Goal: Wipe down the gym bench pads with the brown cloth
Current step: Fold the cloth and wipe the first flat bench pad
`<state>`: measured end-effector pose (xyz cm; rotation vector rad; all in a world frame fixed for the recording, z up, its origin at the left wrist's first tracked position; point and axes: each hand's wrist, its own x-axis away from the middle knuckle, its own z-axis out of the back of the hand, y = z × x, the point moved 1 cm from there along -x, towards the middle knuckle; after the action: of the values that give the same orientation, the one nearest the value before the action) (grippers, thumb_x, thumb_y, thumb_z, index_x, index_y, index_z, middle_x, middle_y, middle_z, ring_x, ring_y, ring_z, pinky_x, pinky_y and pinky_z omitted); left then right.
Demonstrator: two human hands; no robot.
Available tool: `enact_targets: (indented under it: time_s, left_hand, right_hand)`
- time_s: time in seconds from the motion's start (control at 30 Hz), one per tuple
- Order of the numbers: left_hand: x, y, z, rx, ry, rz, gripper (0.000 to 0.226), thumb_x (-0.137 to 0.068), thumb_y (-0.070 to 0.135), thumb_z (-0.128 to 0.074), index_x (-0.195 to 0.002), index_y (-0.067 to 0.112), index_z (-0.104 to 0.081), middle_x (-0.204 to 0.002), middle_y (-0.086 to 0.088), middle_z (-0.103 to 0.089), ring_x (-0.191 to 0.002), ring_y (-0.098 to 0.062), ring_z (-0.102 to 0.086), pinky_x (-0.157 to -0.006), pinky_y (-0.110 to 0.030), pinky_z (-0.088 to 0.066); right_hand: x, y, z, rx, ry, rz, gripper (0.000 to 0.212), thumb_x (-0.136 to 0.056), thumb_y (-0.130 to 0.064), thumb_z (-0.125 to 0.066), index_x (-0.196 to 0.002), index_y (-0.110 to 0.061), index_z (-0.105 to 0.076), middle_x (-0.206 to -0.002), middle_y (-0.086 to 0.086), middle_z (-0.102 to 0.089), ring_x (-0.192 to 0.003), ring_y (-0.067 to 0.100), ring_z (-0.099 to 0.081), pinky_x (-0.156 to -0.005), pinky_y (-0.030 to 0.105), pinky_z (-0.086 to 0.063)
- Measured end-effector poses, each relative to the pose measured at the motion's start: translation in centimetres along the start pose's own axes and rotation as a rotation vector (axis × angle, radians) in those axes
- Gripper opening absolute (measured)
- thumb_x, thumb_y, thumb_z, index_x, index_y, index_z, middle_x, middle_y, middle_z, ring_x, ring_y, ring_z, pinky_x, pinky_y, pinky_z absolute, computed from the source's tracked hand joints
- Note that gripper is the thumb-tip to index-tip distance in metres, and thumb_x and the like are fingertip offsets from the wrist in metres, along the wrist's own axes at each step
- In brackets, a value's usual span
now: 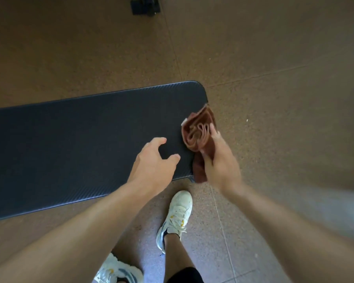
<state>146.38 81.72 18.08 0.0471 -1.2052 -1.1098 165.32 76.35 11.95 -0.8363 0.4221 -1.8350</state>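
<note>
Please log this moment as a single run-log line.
right hand: holds brown cloth at pad's end | left hand: open over bench pad | wipe: not visibly started

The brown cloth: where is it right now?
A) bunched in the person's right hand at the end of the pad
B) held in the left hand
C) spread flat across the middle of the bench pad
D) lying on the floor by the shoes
A: the brown cloth is bunched in the right hand at the end of the black bench pad; the left hand holds nothing.
</note>
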Motion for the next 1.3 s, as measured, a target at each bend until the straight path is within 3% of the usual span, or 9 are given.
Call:
enact_targets:
  time_s: [0.13, 0.27, 0.37, 0.57, 0.9, 1.03, 1.1, 1.23, 1.3]
  left_hand:
    - [0.5, -0.2, -1.4, 0.013, -0.137, -0.008, 0.052, -0.097, 0.047, -0.062, -0.146, 0.033, -0.051, -0.145, 0.014, -0.054, -0.128, -0.002, -0.049, -0.101, -0.026, -0.037]
    - [0.8, 0.0, -1.0, 0.398, -0.259, 0.055, 0.067, -0.076, 0.080, -0.063, -0.128, 0.039, -0.067, -0.130, 0.018, -0.068, -0.123, -0.003, -0.059, -0.114, -0.034, -0.038]
    - [1.3, 0.1, 0.0, 0.700, -0.483, 0.220, 0.085, -0.063, 0.085, -0.066, -0.123, 0.025, -0.074, -0.124, -0.002, -0.074, -0.118, -0.023, -0.069, -0.110, -0.045, -0.046]
    - [1.5, -0.9, 2.0, 0.469, -0.508, 0.125, 0.034, -0.078, 0.023, -0.086, -0.110, 0.018, -0.078, -0.111, -0.013, -0.078, -0.103, -0.031, -0.075, -0.097, -0.045, -0.058]
    - [0.7, -0.7, 3.5, 0.327, -0.046, 0.047, 0.022, -0.080, 0.038, -0.086, -0.099, 0.036, -0.074, -0.094, 0.011, -0.078, -0.087, -0.011, -0.076, -0.071, -0.034, -0.064]
    - [0.1, 0.3, 3.8, 0.332, 0.037, -0.019, 0.044, -0.089, 0.032, -0.079, -0.128, 0.039, -0.059, -0.120, 0.017, -0.068, -0.106, -0.005, -0.068, -0.068, -0.018, -0.057]
    - [-0.3, 0.3, 4.3, 0.286, 0.126, -0.045, 0.059, -0.090, 0.031, -0.077, -0.142, 0.035, -0.049, -0.131, 0.017, -0.059, -0.116, -0.005, -0.061, -0.075, -0.014, -0.047]
    - [-0.5, -0.5, 5.2, 0.263, 0.214, -0.084, 0.045, -0.096, 0.029, -0.071, -0.138, 0.031, -0.054, -0.125, 0.016, -0.061, -0.108, -0.004, -0.063, -0.073, -0.010, -0.039]
    - [-0.4, -1.1, 5.2, 0.228, 0.214, -0.104, 0.040, -0.097, 0.025, -0.069, -0.135, 0.030, -0.055, -0.121, 0.016, -0.062, -0.108, -0.005, -0.063, -0.074, -0.010, -0.039]
  right_hand:
    - [8.8, 0.9, 0.2, -0.103, -0.162, -0.125, 0.049, -0.102, -0.030, -0.056, -0.136, -0.063, -0.045, -0.145, -0.016, -0.058, -0.129, 0.013, -0.056, -0.106, 0.039, -0.044]
    - [9.6, -3.5, 3.1, -0.797, -0.292, -0.304, 0.033, -0.087, -0.023, -0.064, -0.117, -0.026, -0.079, -0.120, -0.006, -0.077, -0.115, 0.013, -0.071, -0.103, 0.029, -0.052]
    - [8.7, -6.3, 4.8, -1.165, -0.368, -0.409, 0.030, -0.080, -0.017, -0.069, -0.105, -0.025, -0.085, -0.119, 0.005, -0.079, -0.113, 0.017, -0.074, -0.096, 0.024, -0.058]
    - [4.8, -5.2, 6.3, -0.807, -0.066, -0.490, 0.020, -0.087, -0.027, -0.080, -0.103, -0.015, -0.079, -0.102, 0.002, -0.082, -0.102, 0.022, -0.078, -0.101, 0.044, -0.058]
    - [0.7, -5.0, 7.8, -0.472, 0.179, -0.407, 0.030, -0.080, -0.047, -0.088, -0.093, -0.021, -0.079, -0.087, -0.007, -0.081, -0.087, 0.014, -0.078, -0.089, 0.049, -0.063]
    - [0.1, -7.1, 9.4, -0.311, 0.341, -0.343, 0.033, -0.079, -0.052, -0.087, -0.095, -0.029, -0.070, -0.089, -0.016, -0.074, -0.083, -0.004, -0.070, -0.090, 0.038, -0.060]
    - [1.0, -8.7, 8.6, -0.219, 0.291, -0.233, 0.034, -0.080, -0.051, -0.086, -0.103, -0.035, -0.065, -0.096, -0.021, -0.071, -0.090, -0.006, -0.066, -0.089, 0.031, -0.056]
    - [4.4, -10.2, 2.8, 0.081, -0.231, -0.131, 0.026, -0.088, -0.060, -0.071, -0.110, -0.046, -0.069, -0.105, -0.025, -0.066, -0.098, -0.004, -0.062, -0.092, 0.038, -0.055]
    - [5.2, -9.7, 0.7, 0.131, -0.169, -0.064, 0.021, -0.097, -0.048, -0.064, -0.117, -0.043, -0.068, -0.115, -0.027, -0.061, -0.108, -0.001, -0.055, -0.097, 0.040, -0.052]
